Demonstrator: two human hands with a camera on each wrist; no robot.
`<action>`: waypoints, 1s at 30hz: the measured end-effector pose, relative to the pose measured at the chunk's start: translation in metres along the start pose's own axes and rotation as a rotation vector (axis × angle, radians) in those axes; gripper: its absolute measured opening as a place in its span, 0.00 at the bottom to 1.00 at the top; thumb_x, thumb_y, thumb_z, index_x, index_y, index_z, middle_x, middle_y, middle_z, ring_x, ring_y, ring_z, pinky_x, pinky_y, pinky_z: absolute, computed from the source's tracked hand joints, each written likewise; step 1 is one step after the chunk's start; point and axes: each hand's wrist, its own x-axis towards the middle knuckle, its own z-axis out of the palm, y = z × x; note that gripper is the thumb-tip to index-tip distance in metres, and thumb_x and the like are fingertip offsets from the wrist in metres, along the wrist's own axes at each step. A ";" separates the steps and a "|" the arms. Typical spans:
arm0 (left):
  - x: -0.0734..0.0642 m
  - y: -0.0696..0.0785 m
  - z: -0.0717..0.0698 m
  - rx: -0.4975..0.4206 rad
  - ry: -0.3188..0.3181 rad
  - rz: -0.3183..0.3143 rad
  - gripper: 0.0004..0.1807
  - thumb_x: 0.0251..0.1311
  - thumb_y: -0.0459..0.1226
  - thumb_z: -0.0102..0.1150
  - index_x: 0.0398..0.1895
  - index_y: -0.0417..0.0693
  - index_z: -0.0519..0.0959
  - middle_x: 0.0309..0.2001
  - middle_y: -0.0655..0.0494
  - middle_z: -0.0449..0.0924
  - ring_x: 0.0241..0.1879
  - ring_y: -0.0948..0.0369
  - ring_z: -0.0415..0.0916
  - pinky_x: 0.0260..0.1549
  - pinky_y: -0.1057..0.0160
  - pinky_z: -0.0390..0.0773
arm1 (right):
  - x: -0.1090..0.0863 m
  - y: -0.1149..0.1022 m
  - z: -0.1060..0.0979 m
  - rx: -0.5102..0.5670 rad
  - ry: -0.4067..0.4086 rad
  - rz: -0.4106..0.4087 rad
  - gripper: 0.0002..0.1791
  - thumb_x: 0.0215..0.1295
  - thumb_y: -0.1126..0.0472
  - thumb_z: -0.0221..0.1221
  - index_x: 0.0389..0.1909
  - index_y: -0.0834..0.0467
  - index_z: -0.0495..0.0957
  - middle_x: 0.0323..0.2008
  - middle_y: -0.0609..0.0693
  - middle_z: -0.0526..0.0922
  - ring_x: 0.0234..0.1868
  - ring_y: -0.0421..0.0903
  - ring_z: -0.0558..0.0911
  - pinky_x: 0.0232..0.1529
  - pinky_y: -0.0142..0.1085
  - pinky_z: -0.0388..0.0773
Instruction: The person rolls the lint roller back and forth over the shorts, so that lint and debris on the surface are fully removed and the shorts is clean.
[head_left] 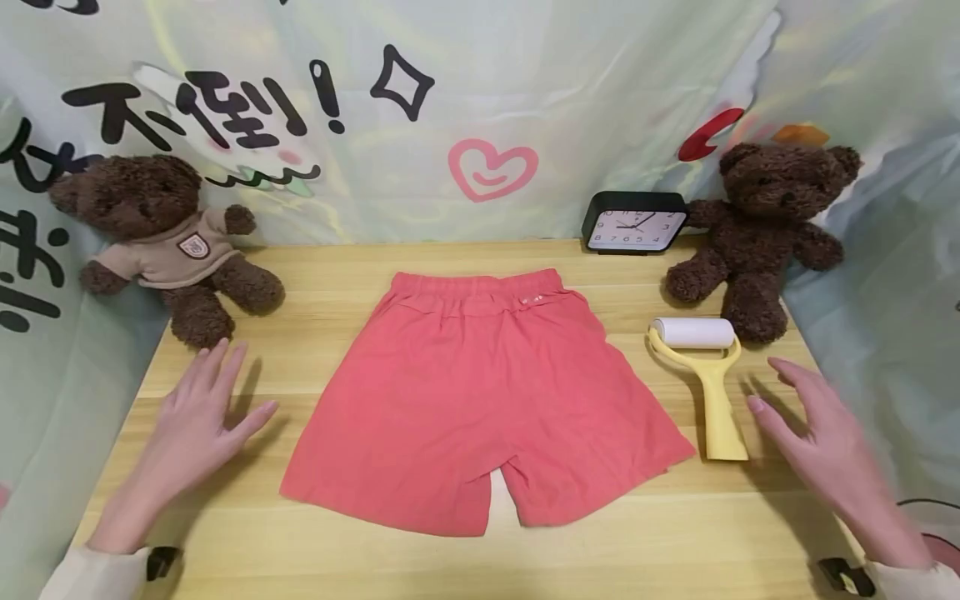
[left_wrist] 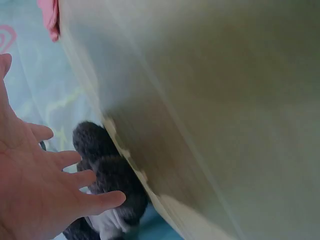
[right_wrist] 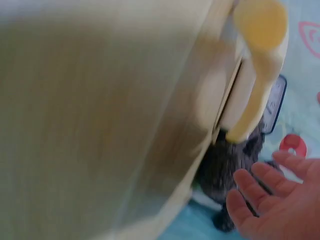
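Observation:
Red shorts (head_left: 465, 400) lie spread flat on the wooden table, waistband toward the back wall, one hem slightly folded at the right. To their left, my left hand (head_left: 191, 417) hovers over the table with fingers spread, holding nothing; the left wrist view shows its bare palm (left_wrist: 35, 185). A lint roller (head_left: 716, 383) with a yellow handle and white roll lies right of the shorts. Beside that handle, my right hand (head_left: 821, 433) hovers with thumb and fingers apart, nothing in its grasp. The right wrist view shows the lint roller (right_wrist: 260, 65) beyond this hand's fingers (right_wrist: 267, 187).
A brown teddy bear (head_left: 165, 242) in a beige shirt sits at the back left. Another brown bear (head_left: 765, 233) sits at the back right next to a black-framed clock (head_left: 636, 223). Printed cloth (head_left: 360, 183) hangs behind and along both sides of the table (head_left: 330, 558).

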 end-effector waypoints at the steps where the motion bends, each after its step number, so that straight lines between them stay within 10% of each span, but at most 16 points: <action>1: 0.003 0.003 0.001 -0.010 -0.007 0.008 0.54 0.74 0.56 0.65 0.92 0.51 0.45 0.87 0.35 0.42 0.85 0.33 0.36 0.64 0.13 0.46 | -0.001 -0.002 0.003 0.020 -0.001 0.019 0.39 0.81 0.56 0.62 0.85 0.60 0.60 0.77 0.74 0.65 0.76 0.58 0.68 0.79 0.46 0.57; 6: 0.018 0.013 0.006 -0.039 -0.024 0.050 0.52 0.75 0.56 0.64 0.91 0.50 0.48 0.86 0.33 0.46 0.84 0.33 0.39 0.64 0.14 0.47 | -0.002 -0.009 0.018 0.106 -0.006 0.088 0.38 0.78 0.56 0.67 0.79 0.69 0.65 0.67 0.74 0.75 0.54 0.21 0.69 0.49 0.12 0.65; 21: 0.039 0.033 0.015 -0.052 -0.027 0.132 0.50 0.75 0.56 0.63 0.90 0.46 0.52 0.84 0.32 0.51 0.82 0.31 0.47 0.65 0.16 0.51 | 0.001 -0.029 0.044 0.254 -0.124 0.256 0.40 0.80 0.59 0.65 0.77 0.77 0.57 0.62 0.79 0.77 0.43 0.20 0.74 0.37 0.23 0.77; 30: 0.068 0.047 0.026 -0.018 -0.069 0.162 0.51 0.75 0.60 0.62 0.91 0.51 0.51 0.86 0.36 0.49 0.83 0.33 0.44 0.71 0.22 0.48 | 0.001 -0.040 0.057 0.436 -0.001 0.371 0.23 0.81 0.65 0.61 0.67 0.70 0.65 0.36 0.35 0.84 0.33 0.31 0.81 0.31 0.28 0.79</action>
